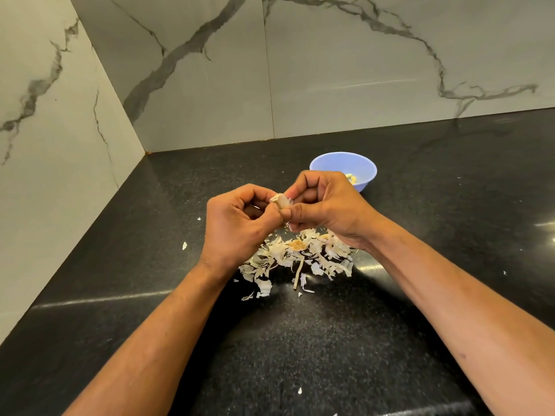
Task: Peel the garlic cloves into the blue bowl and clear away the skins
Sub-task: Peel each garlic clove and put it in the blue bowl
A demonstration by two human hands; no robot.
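While both hands work mid-air above the tabletop, notes run largest to smallest:

1. Tabletop: dark, polished, speckled stone. Judged slick, so loose skins should slide easily when swept together.
2. Blue bowl: sits behind the right hand, well apart from the skin pile. Looks like light plastic, so probably shifts if knocked. A few pale peeled pieces show inside, mostly hidden by the hand.
3. Skin pile: papery flakes heaped under the hands, with a dry stem and root plate among them and stray flakes scattered around. Near weightless, brittle; best gathered with a cupped palm, not pinched piece by piece.
4. Left hand: grip is a narrow fingertip pinch on the garlic clove, holding it steady.
5. Right hand: thumb and forefinger pinch the clove's loose skin at its near end.
6. Garlic clove: small, firm, light. Probably slippery once bare. Hold the body, tear skin from the tip.
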